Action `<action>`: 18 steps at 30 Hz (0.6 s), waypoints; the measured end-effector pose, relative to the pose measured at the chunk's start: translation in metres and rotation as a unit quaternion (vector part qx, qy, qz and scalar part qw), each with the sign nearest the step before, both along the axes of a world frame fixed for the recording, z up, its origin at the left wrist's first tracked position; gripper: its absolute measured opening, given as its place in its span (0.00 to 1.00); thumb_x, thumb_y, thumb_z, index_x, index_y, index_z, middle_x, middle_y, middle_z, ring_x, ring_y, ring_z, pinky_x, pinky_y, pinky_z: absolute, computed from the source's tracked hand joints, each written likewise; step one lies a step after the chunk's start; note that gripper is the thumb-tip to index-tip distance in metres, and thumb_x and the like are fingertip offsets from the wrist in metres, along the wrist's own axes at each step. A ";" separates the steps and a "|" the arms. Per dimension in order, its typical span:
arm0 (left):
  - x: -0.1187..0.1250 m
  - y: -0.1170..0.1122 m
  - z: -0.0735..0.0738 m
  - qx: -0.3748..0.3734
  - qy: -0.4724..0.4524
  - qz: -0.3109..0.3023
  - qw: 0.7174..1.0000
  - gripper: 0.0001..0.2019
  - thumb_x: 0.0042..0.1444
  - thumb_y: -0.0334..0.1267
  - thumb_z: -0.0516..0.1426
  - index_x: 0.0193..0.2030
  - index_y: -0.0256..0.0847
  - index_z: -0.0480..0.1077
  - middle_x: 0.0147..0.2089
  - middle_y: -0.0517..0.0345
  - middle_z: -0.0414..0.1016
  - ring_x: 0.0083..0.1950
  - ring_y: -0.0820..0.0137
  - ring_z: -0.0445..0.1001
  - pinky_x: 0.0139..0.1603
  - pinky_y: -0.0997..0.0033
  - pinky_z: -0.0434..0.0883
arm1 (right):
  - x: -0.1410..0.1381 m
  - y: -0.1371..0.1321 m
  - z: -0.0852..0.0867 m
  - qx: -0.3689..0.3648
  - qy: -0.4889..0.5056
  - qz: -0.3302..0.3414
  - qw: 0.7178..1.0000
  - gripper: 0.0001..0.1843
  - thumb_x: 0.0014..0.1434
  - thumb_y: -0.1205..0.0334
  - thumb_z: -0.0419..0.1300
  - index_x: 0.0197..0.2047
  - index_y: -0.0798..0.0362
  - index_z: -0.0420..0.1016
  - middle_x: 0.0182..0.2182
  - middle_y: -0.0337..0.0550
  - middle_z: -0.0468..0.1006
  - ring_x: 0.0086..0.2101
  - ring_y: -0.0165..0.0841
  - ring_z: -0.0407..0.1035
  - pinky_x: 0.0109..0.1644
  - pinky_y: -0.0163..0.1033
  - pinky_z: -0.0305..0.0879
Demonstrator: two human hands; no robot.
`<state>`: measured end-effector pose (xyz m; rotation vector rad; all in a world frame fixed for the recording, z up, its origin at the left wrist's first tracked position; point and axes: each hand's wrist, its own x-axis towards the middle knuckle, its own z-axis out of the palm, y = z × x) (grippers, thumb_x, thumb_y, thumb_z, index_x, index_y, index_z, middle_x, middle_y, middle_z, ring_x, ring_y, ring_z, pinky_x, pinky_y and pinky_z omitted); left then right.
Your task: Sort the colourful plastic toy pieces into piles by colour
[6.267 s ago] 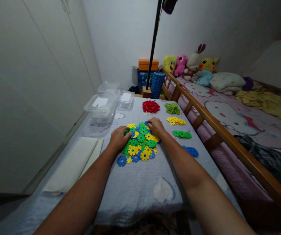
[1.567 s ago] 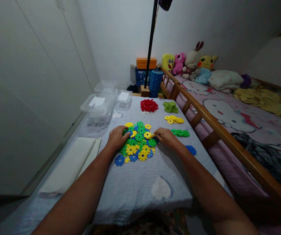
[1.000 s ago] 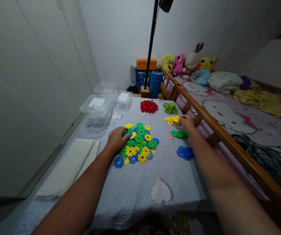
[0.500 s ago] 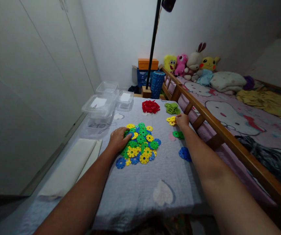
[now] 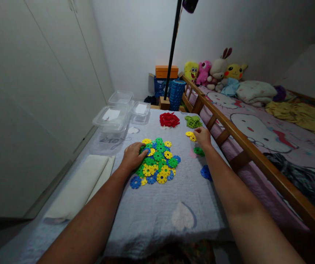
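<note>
My left hand [image 5: 133, 156] rests on the left edge of a mixed heap of flat notched plastic discs [image 5: 158, 157] in yellow, green and blue. Its thumb stands apart from the fingers, and nothing is gripped. At the right side of the table, my right hand [image 5: 203, 137] has its fingers pinched together at a small group of yellow discs [image 5: 190, 135]. Whatever sits between those fingertips is hidden. Just nearer lie a few green discs [image 5: 198, 151] and a blue group [image 5: 205, 172], both partly covered by my right forearm.
Red pieces [image 5: 169, 120] and light green pieces [image 5: 193, 121] form piles at the table's far end. Clear plastic containers [image 5: 112, 119] stand at the back left, with a folded cream cloth [image 5: 80, 185] nearer. A wooden bed rail [image 5: 229, 130] borders the right side.
My right hand has shifted slightly left and covers part of the yellow group. My left hand stays on the heap.
</note>
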<state>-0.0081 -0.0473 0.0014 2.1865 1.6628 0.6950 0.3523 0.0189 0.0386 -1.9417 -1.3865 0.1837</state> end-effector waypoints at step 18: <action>0.000 0.001 -0.001 0.001 -0.004 0.002 1.000 0.20 0.63 0.48 0.53 0.55 0.42 0.74 0.59 0.47 0.77 0.62 0.55 0.72 0.65 0.53 0.65 | -0.098 -0.081 -0.024 -0.077 -0.058 0.335 0.937 0.08 0.52 0.67 0.68 0.38 0.53 0.78 0.37 0.42 0.75 0.40 0.35 0.68 0.46 0.38 0.62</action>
